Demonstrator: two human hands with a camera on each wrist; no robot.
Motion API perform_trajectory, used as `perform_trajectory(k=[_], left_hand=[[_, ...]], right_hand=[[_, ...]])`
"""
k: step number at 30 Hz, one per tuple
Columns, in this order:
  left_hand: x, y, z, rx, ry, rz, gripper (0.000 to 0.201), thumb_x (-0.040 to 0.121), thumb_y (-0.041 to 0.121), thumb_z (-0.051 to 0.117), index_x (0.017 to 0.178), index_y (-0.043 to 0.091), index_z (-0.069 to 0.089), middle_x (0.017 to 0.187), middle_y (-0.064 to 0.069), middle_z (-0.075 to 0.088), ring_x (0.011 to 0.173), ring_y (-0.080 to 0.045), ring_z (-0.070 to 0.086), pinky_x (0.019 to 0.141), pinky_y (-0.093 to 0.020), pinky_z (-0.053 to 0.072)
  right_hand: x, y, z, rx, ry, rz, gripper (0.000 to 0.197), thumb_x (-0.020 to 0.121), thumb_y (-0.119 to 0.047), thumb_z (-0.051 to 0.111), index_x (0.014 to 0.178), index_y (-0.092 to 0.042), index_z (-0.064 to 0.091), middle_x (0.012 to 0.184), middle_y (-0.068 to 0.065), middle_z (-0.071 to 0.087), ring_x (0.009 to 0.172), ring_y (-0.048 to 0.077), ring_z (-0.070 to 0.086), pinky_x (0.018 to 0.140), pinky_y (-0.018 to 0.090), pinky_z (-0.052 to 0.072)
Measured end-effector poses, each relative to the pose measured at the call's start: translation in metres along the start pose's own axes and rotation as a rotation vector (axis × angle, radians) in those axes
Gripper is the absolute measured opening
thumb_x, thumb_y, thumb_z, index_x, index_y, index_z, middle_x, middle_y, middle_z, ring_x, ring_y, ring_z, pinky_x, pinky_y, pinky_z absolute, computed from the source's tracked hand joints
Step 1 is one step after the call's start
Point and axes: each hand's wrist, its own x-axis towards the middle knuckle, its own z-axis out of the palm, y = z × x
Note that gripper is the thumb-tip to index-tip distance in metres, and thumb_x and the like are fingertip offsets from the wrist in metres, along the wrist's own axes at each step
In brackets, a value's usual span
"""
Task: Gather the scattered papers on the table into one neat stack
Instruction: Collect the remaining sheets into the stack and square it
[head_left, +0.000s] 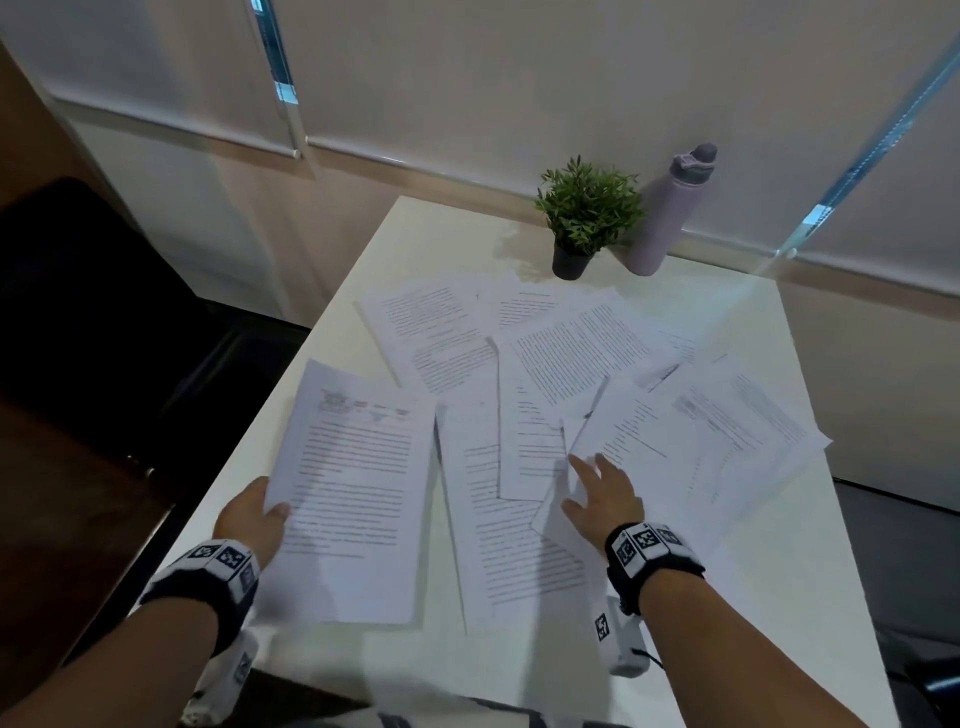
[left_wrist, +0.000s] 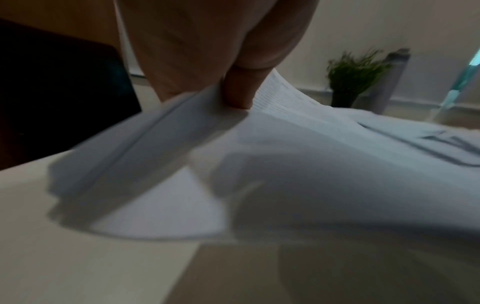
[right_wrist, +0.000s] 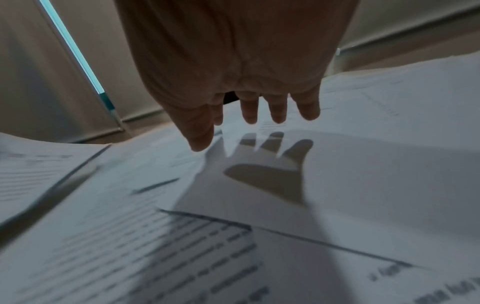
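Two hands: your left hand (head_left: 253, 516) pinched a sheaf (head_left: 353, 483); your right hand (head_left: 602, 493), fingers spread, hovered over loose papers (head_left: 571, 353). Best practice was sliding them together flat.

Head camera looks down from above the white table (head_left: 769, 545); each wrist camera skims close over printed white papers (head_left: 561, 364), the left one sharing the far green potted plant (left_wrist: 355, 76).

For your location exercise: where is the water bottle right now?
In the head view, the lilac water bottle stands at the table's far edge, just right of the potted plant.
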Motion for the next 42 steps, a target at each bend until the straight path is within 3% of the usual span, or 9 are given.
perform_trajectory(k=[5,8,11,14,22,28,32,37,42], left_hand=[[0.019,-0.031,-0.008,0.122,0.044,-0.072,0.026,0.089,0.004,0.054,0.113,-0.006,0.055,0.107,-0.030,0.061,0.091,-0.036,0.055,0.078,-0.036,0.038],[0.026,-0.030,-0.007,0.131,0.066,-0.134,0.042,0.087,0.006,0.056,0.128,-0.002,0.047,0.120,-0.029,0.057,0.111,-0.043,0.055,0.092,-0.044,0.042],[0.034,-0.021,-0.003,0.134,0.127,-0.125,0.067,0.082,0.006,0.063,0.141,0.001,0.031,0.142,-0.027,0.041,0.128,-0.045,0.043,0.104,-0.050,0.040],[0.033,-0.003,0.013,0.274,0.122,-0.034,0.079,0.084,0.019,0.062,0.149,0.011,0.018,0.159,-0.011,0.014,0.144,-0.032,0.020,0.115,-0.047,0.027],[0.003,0.081,0.094,0.358,-0.187,0.434,0.075,0.088,0.041,0.055,0.150,0.022,0.019,0.161,-0.003,0.004,0.148,-0.026,0.006,0.120,-0.042,0.014],[-0.019,0.096,0.148,0.634,-0.451,0.504,0.081,0.086,0.055,0.049,0.150,0.033,0.003,0.160,0.002,-0.014,0.148,-0.027,-0.006,0.118,-0.051,0.014],[-0.036,0.091,0.167,0.869,-0.524,0.544,0.091,0.082,0.057,0.054,0.150,0.036,-0.003,0.159,0.002,-0.021,0.147,-0.031,-0.010,0.117,-0.052,0.012],[-0.048,0.090,0.164,0.947,-0.504,0.586,0.085,0.086,0.048,0.055,0.148,0.041,-0.002,0.159,0.005,-0.020,0.148,-0.028,-0.009,0.117,-0.054,0.010],[-0.055,0.085,0.159,0.965,-0.456,0.606,0.081,0.084,0.039,0.060,0.146,0.045,0.008,0.160,0.007,-0.012,0.148,-0.024,0.000,0.116,-0.053,0.010]], right_hand=[[0.008,-0.004,0.002,-0.174,-0.118,0.003,0.064,0.094,-0.043,0.043,0.145,-0.052,0.006,0.160,-0.008,-0.017,0.147,0.032,-0.009,0.109,0.065,0.019],[0.006,-0.003,0.007,-0.126,-0.162,0.010,0.063,0.095,-0.038,0.043,0.145,-0.053,0.006,0.160,-0.009,-0.016,0.147,0.032,-0.010,0.107,0.068,0.023],[0.000,0.001,0.013,-0.106,-0.155,0.021,0.063,0.095,-0.037,0.044,0.145,-0.053,0.007,0.160,-0.010,-0.016,0.147,0.032,-0.011,0.105,0.071,0.023],[-0.012,0.007,0.018,-0.092,-0.149,0.022,0.064,0.095,-0.037,0.045,0.144,-0.054,0.008,0.159,-0.011,-0.016,0.146,0.031,-0.010,0.104,0.070,0.024],[-0.060,0.038,0.036,-0.049,-0.175,0.032,0.065,0.094,-0.038,0.045,0.143,-0.054,0.006,0.158,-0.013,-0.019,0.147,0.029,-0.014,0.107,0.068,0.019],[-0.099,0.072,0.058,-0.072,-0.160,0.023,0.067,0.093,-0.043,0.046,0.143,-0.055,0.003,0.159,-0.011,-0.017,0.147,0.029,-0.011,0.108,0.066,0.024],[-0.112,0.086,0.058,-0.075,-0.070,0.035,0.067,0.088,-0.051,0.047,0.144,-0.052,0.010,0.159,-0.006,0.006,0.143,0.026,0.015,0.106,0.053,0.034],[-0.108,0.123,0.033,0.033,0.223,0.355,0.066,0.087,-0.048,0.050,0.145,-0.043,0.019,0.157,-0.004,0.016,0.138,0.024,0.027,0.105,0.047,0.038],[-0.104,0.166,0.024,0.270,0.167,0.745,0.075,0.083,-0.044,0.056,0.145,-0.038,0.015,0.151,0.010,0.018,0.131,0.037,0.030,0.106,0.055,0.032]])
